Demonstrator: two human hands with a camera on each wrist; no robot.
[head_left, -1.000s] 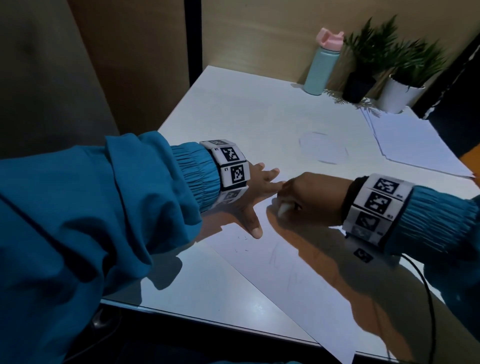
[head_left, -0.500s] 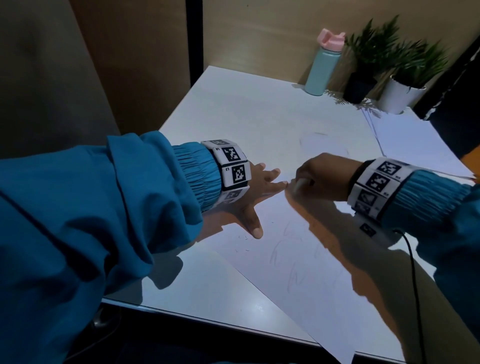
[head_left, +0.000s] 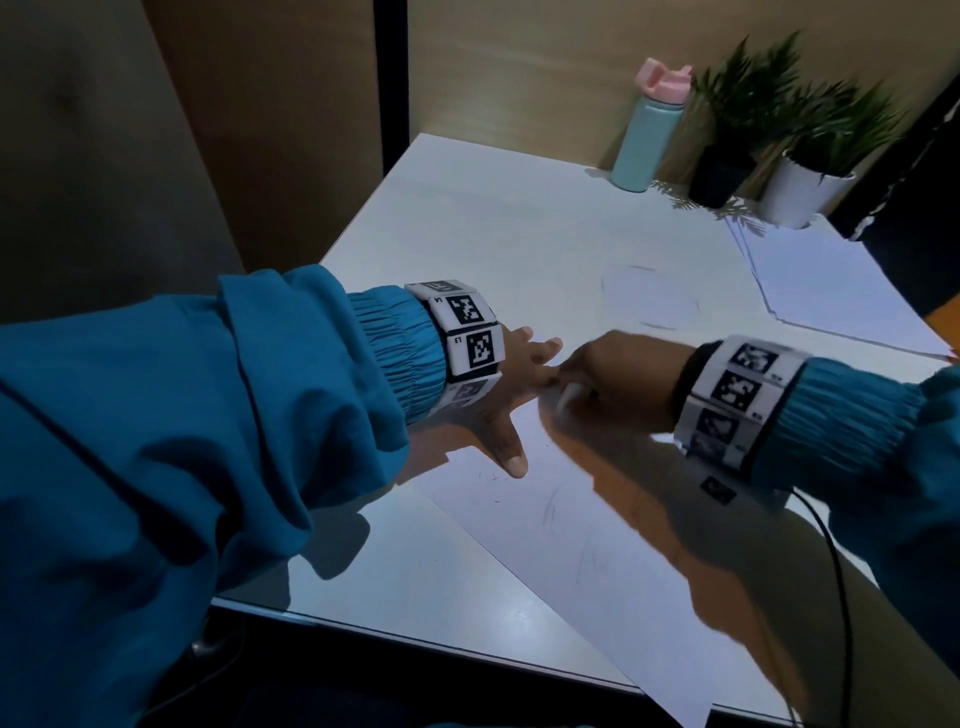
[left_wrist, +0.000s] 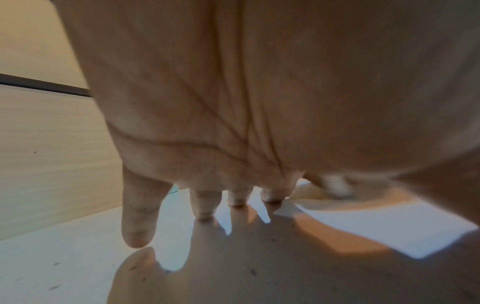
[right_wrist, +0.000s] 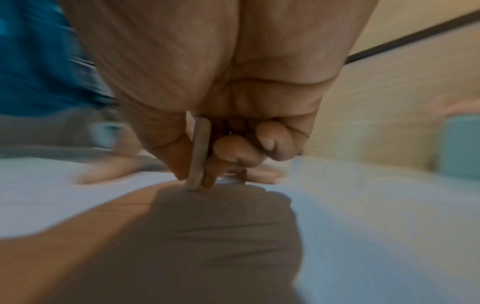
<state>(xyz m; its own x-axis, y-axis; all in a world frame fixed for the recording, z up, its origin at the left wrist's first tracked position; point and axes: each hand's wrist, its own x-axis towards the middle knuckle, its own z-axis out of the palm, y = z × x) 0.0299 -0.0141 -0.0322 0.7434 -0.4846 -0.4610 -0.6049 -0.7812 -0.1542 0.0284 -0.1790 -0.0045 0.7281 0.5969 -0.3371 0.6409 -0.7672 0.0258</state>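
Note:
A white sheet of paper (head_left: 597, 545) with faint pencil marks lies slantwise on the white table (head_left: 467, 234). My left hand (head_left: 511, 384) lies flat on the sheet's far left part, fingers (left_wrist: 140, 216) spread and straight. Just to its right, my right hand (head_left: 576, 387) pinches a small white eraser (head_left: 567, 396) between thumb and fingers, its lower end on the paper. In the right wrist view the eraser (right_wrist: 200, 152) stands nearly upright in the pinch, and the picture is blurred by motion. The eraser (left_wrist: 335, 185) also shows past my left fingers.
At the table's far edge stand a teal bottle with a pink lid (head_left: 649, 135) and two potted plants (head_left: 727, 156) (head_left: 810, 192). A stack of white sheets (head_left: 831, 291) lies at the right. A faint circle (head_left: 649, 299) marks the table. A black cable (head_left: 841, 597) hangs from my right wrist.
My right hand, with the eraser, slid away from me over the paper and has come back toward me and the left fingers. The left hand has stayed put.

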